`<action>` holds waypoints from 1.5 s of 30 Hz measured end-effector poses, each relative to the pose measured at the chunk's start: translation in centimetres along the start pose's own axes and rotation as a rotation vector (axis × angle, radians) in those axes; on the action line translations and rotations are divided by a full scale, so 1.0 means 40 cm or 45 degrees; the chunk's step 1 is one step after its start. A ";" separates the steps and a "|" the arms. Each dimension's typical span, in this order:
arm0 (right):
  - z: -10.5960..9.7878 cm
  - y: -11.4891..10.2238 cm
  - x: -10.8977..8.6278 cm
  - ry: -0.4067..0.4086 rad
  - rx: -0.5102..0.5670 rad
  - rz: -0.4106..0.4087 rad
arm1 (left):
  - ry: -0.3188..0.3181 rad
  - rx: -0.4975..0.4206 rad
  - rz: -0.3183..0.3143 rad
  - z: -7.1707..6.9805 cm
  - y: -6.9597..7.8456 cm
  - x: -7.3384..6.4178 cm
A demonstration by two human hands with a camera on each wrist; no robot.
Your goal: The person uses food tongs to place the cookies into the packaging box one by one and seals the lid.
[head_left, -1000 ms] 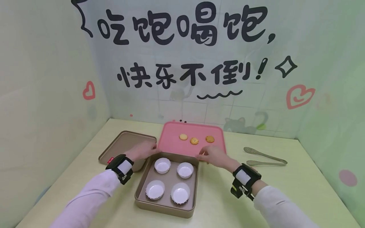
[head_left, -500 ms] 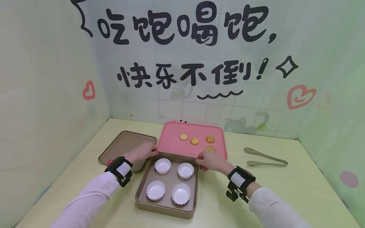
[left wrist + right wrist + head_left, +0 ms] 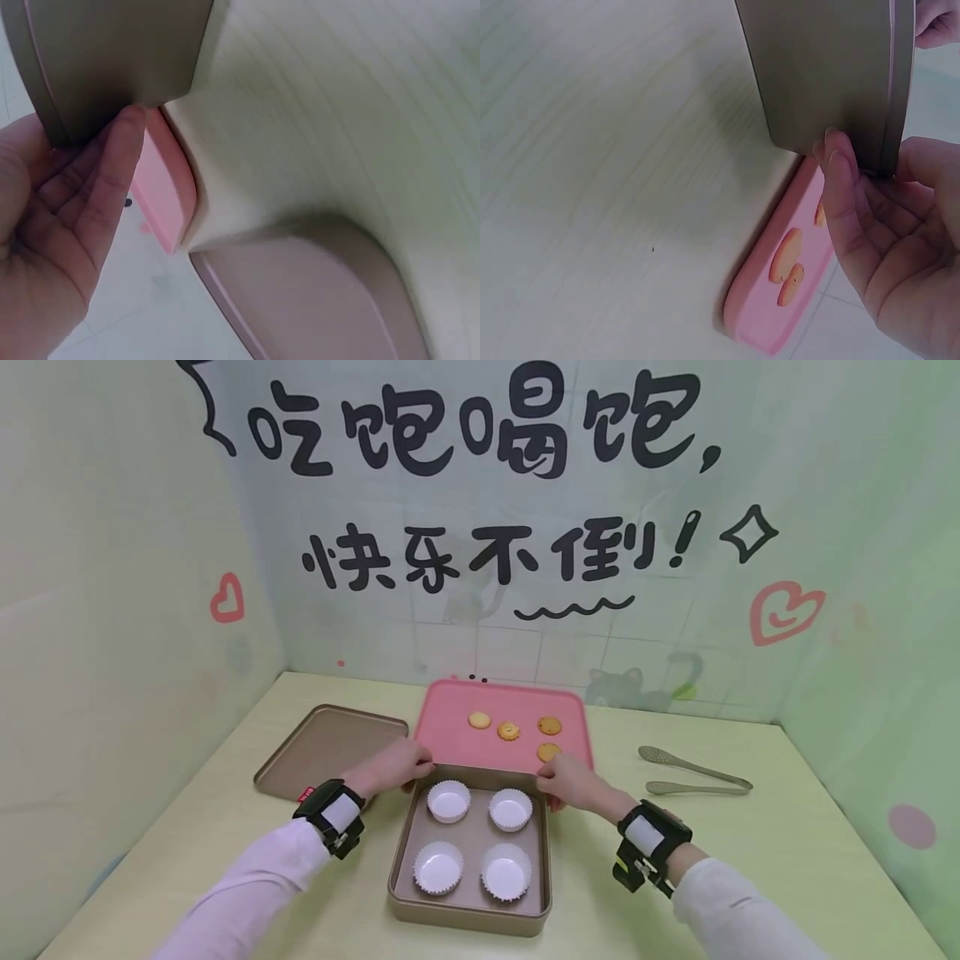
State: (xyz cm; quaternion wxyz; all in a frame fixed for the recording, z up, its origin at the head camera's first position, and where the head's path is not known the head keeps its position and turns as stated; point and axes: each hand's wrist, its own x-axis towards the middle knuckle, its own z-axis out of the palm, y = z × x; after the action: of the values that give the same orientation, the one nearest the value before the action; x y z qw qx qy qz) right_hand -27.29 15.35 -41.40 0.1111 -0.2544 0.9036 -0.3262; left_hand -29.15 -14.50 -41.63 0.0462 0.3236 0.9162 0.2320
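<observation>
A bronze-coloured square baking tin [image 3: 468, 917] rests on the table, with several white paper cupcake liners [image 3: 438, 868] inside it in two rows. My left hand [image 3: 393, 767] grips the tin's far left corner. In the left wrist view, the fingers of that hand [image 3: 67, 202] lie against the outer wall of the tin [image 3: 112, 60], with the thumb partly hidden. At the far right corner my right hand [image 3: 577, 783] pinches the rim. From the right wrist, this hand [image 3: 900, 240] shows its fingertips pressed on the tin's side [image 3: 817, 75] and its thumb at the rim.
Behind the tin lies a pink tray [image 3: 450, 735] carrying several cookies [image 3: 508, 731]. A flat bronze lid or pan [image 3: 330, 747] is at the back left, just beyond my left hand. Metal tongs [image 3: 697, 768] lie on the right. Printed fabric walls close off the back and sides.
My right hand has closed onto the tin's far right corner. Since then both hands have shifted the tin to the right and turned it slightly straighter, with the liners still inside.
</observation>
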 end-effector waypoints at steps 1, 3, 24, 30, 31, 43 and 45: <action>-0.004 0.006 -0.004 0.002 0.002 0.000 | 0.001 -0.008 0.004 0.004 0.005 0.005; -0.013 0.016 -0.013 0.009 0.000 -0.003 | 0.004 -0.027 0.024 0.012 0.014 0.015; -0.076 0.098 -0.066 0.090 -0.085 0.044 | 0.044 0.022 0.066 0.063 0.083 0.107; -0.091 0.114 -0.075 0.094 -0.085 0.045 | 0.035 0.001 0.060 0.070 0.094 0.129; -0.092 0.116 -0.077 0.093 -0.084 0.044 | 0.032 -0.001 0.056 0.072 0.095 0.131; -0.108 0.124 -0.092 0.090 -0.080 0.047 | 0.016 -0.019 0.057 0.080 0.115 0.147; -0.110 0.124 -0.093 0.090 -0.089 0.050 | 0.011 -0.018 0.046 0.081 0.117 0.150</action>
State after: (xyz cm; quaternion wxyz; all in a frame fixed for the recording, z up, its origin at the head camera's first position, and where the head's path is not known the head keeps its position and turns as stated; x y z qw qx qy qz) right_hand -27.68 22.94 -41.12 0.0766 -0.2285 0.9227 -0.3010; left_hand -30.41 -6.34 -42.00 0.0402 0.3387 0.9087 0.2406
